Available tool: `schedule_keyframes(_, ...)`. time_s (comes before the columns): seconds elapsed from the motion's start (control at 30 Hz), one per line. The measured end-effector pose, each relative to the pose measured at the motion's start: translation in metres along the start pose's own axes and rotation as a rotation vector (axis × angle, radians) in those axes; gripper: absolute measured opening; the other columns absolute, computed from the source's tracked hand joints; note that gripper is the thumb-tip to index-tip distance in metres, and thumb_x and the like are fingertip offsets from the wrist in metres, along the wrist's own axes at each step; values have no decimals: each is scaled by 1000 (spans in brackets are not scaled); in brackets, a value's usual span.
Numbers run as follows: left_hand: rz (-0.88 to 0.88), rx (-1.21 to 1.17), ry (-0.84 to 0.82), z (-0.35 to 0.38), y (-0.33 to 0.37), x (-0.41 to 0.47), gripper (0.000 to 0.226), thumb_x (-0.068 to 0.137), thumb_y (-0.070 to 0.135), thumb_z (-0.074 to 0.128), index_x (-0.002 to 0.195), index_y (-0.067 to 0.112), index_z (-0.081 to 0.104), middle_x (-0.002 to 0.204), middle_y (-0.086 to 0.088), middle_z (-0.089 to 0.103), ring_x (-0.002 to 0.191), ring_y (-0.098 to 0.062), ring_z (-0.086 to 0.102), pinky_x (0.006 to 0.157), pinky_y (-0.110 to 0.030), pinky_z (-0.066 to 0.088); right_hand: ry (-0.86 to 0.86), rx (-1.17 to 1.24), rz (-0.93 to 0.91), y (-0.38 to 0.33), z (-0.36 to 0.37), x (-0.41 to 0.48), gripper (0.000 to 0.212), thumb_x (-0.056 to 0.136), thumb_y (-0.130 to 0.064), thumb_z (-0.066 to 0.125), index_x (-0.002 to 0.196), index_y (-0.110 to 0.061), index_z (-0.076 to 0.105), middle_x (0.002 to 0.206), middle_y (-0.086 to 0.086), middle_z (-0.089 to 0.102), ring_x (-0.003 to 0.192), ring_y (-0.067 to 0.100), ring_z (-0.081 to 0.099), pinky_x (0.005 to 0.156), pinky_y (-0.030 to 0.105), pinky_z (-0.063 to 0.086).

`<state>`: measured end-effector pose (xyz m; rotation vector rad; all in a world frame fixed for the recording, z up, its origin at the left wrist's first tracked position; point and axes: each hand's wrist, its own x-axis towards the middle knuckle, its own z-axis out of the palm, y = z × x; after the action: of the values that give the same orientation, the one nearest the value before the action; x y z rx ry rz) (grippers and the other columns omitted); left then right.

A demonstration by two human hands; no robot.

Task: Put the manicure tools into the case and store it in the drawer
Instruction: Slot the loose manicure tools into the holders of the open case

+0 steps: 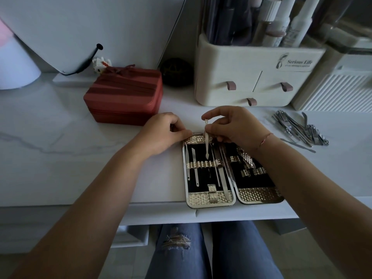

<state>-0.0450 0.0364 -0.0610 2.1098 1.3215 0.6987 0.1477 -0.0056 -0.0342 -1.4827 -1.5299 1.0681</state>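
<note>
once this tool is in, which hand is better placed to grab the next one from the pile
Right. The pile of loose tools lies right of the case, nearer the right hand, which frees up once its tool is seated. The left hand holds the case's top edge.

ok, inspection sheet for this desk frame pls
surface: white marbled desk, dim light.
job's things: case open flat at the front edge, several tools strapped in its left half; loose tools piled right.
clutter: red zip box, dark ball, toy figure.
grips: left hand pinches the case's far corner; right hand pinches a slim tool above the left half.
cables: black cord at rear left.
surroundings: drawer organiser with bottles, ribbed box; knees below.
</note>
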Motion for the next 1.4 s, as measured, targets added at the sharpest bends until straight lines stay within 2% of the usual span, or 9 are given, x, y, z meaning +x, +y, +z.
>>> schedule_keyframes(0.27,-6,-2,-7,0,2,0,19,76,33,73,70,19,63,77,7,58,68,-5,52,59,-13,35,27,-142,-29,-5,10,5,17,80,-13,69,97,-15,67,41,-7,53,35,1,43,40,10,34)
schedule_keyframes(0.37,-6,-12,-7,0,1,0,19,76,33,73,71,18,63,76,8,58,68,-5,52,56,-10,34,23,-161,-25,-5,11,6,17,79,-14,70,96,-14,68,46,-6,57,35,1,45,40,9,35)
schedule_keyframes(0.5,-12,-16,-3,1,0,0,21,76,34,74,73,14,66,78,6,60,66,-5,52,59,-18,36,-35,-232,-22,-5,13,7,15,78,-17,71,93,-17,68,65,7,68,39,3,46,40,10,35)
schedule_keyframes(0.67,-14,-18,-3,0,1,-1,19,76,32,74,73,14,66,78,6,59,65,-4,51,58,-19,35,-76,-257,-37,-5,12,8,12,80,-19,70,92,-21,69,63,-3,68,42,5,48,44,11,37)
schedule_keyframes(0.8,-19,-20,-1,0,1,-1,20,76,32,74,72,15,65,77,6,60,64,-3,51,58,-18,36,-77,-267,-55,-3,13,7,9,83,-19,66,91,-21,70,66,-2,69,42,3,48,47,12,40)
schedule_keyframes(0.93,-20,-11,-8,-1,1,0,19,76,32,73,71,17,64,77,7,59,66,-2,52,57,-11,35,-58,-190,2,-5,13,11,5,80,-13,70,83,-18,69,66,6,67,42,5,51,46,18,43)
schedule_keyframes(1.2,-14,-21,-35,-3,0,0,15,81,28,70,75,15,66,79,7,60,70,-3,53,59,-9,35,-61,-4,90,-17,14,19,5,80,0,66,80,-5,68,51,3,62,38,6,53,39,16,42)
schedule_keyframes(1.27,-17,-30,-34,-3,0,0,14,81,27,69,75,15,66,81,7,61,73,-4,56,61,-9,36,-26,24,89,-19,14,24,5,82,1,64,86,0,67,57,4,64,39,3,55,39,14,45)
schedule_keyframes(1.4,0,-22,-50,-3,-1,0,13,82,29,68,73,20,64,81,8,60,75,-5,56,64,-14,38,-41,87,116,-18,16,33,7,82,1,64,80,-5,65,69,10,65,43,2,59,42,14,47)
